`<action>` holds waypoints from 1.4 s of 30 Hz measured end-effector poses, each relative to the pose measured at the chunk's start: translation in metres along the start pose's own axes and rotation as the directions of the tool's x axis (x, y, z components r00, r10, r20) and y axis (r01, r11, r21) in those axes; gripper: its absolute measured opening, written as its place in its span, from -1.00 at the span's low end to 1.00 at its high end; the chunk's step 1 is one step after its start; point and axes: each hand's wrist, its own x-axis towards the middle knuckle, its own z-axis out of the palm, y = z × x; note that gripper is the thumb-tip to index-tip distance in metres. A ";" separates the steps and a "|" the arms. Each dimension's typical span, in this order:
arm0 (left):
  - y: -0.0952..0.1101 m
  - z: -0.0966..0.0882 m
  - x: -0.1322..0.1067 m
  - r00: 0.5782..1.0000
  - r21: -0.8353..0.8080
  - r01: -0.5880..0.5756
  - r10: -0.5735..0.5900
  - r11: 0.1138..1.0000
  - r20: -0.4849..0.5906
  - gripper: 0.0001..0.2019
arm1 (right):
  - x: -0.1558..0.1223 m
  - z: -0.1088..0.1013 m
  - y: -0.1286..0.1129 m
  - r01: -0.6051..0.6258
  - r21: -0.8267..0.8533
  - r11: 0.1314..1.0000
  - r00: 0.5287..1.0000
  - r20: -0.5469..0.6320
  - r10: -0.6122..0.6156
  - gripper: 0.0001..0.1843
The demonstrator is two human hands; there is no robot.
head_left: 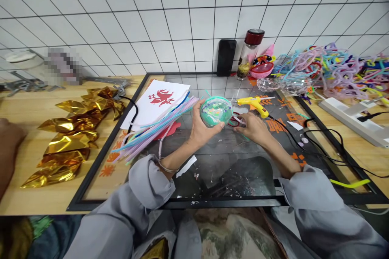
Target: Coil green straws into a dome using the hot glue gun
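My left hand (201,127) is wrapped round a green ball (216,111) with colourful bits showing inside it, held up over the glass work board (231,158). My right hand (253,126) rests on the glass just right of the ball, its fingers pinched near a red loop (234,120) lying there; what it grips is too small to make out. A yellow glue gun (254,104) lies just behind my right hand, its black cord running off to the right.
A bundle of pastel pipe cleaners (154,129) and white paper with a red cut-out (159,101) lie left of the ball. Gold foil bows (74,129) sit on the wooden table at left. A phone (226,57), jar (248,54), tangled pipe cleaners (334,68) and power strip (352,119) stand behind and right. Another person's hand (7,141) shows at far left.
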 end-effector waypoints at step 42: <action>0.003 0.003 -0.008 0.983 0.183 -0.099 0.068 0.978 0.168 -0.12 | 0.006 -0.036 0.104 -0.533 -0.115 0.838 0.841 -0.184 0.509 -0.57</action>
